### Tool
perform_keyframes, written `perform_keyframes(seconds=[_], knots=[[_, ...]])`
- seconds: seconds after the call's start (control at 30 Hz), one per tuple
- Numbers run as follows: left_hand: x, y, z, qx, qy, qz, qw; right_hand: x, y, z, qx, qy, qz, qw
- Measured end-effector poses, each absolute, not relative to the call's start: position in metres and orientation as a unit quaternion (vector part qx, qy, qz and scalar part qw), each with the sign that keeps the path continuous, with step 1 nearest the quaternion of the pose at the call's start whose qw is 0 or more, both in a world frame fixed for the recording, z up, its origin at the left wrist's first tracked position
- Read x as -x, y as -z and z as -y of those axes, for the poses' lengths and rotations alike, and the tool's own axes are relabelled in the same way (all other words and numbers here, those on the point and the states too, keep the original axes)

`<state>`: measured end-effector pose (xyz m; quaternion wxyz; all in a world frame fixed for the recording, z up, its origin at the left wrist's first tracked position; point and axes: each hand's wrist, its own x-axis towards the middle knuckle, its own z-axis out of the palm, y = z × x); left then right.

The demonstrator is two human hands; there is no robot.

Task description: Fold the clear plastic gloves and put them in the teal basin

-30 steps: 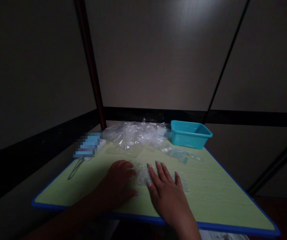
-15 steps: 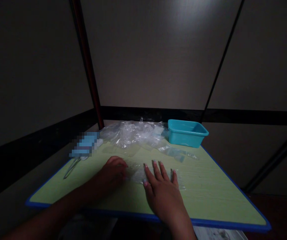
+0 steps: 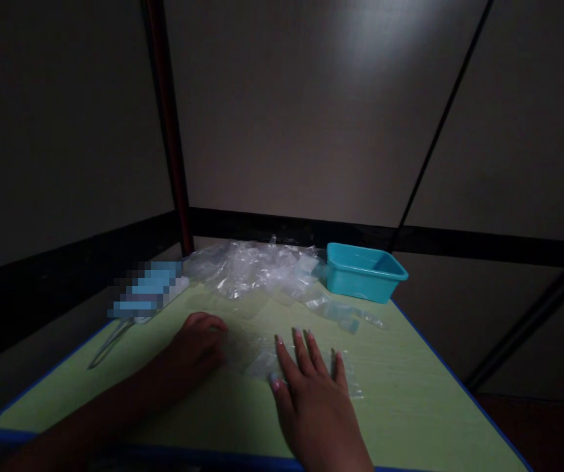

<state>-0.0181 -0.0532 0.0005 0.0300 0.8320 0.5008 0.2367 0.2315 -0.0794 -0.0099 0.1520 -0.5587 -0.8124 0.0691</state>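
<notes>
A flat, clear plastic bag [image 3: 262, 362] lies on the table in front of me. My right hand [image 3: 314, 400] rests palm down over it, fingers spread and stretched out. At the bag's left end, my left hand [image 3: 198, 344] is curled, its thumb and fingertips closed at the film's edge; the exact pinch is dim and blurred. Behind both hands spreads a loose heap of crumpled clear plastic bags [image 3: 252, 269]. A narrow piece of clear film [image 3: 333, 310] trails from the heap toward the right.
A turquoise plastic basin [image 3: 360, 288] stands at the table's back right. On the left lies a pixelated blue-and-white object [image 3: 151, 288] with a pale looped strap or cable [image 3: 109, 342]. The light green table [image 3: 409, 400] has a blue edge; walls rise behind and to the left.
My left hand has slid left, away from my right hand, and more film shows between them. My right hand stays flat on the bag. The whole view has tilted slightly.
</notes>
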Motion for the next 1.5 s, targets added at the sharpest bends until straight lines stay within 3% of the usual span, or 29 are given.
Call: perform_keyframes(seconds=[0.43,0.77,1.03,1.17,1.5], knots=[[0.011,0.001,0.055,-0.785,-0.245,-0.568,-0.028,-0.235,0.003,0.079,0.585,-0.03,0.791,0.173],[0.001,-0.012,0.048,-0.76,-0.247,-0.6,-0.04,-0.296,-0.007,0.083,0.694,-0.018,0.711,0.114],[0.001,-0.002,0.024,-0.744,-0.165,-0.647,0.003,-0.239,-0.001,0.087,0.568,-0.068,0.798,0.192],[-0.004,0.0,0.027,-0.765,-0.184,-0.616,-0.014,-0.219,0.006,0.088,0.504,-0.102,0.832,0.208],[-0.003,-0.012,0.026,-0.817,-0.275,-0.504,-0.043,-0.218,0.01,0.085,0.512,-0.11,0.832,0.186]])
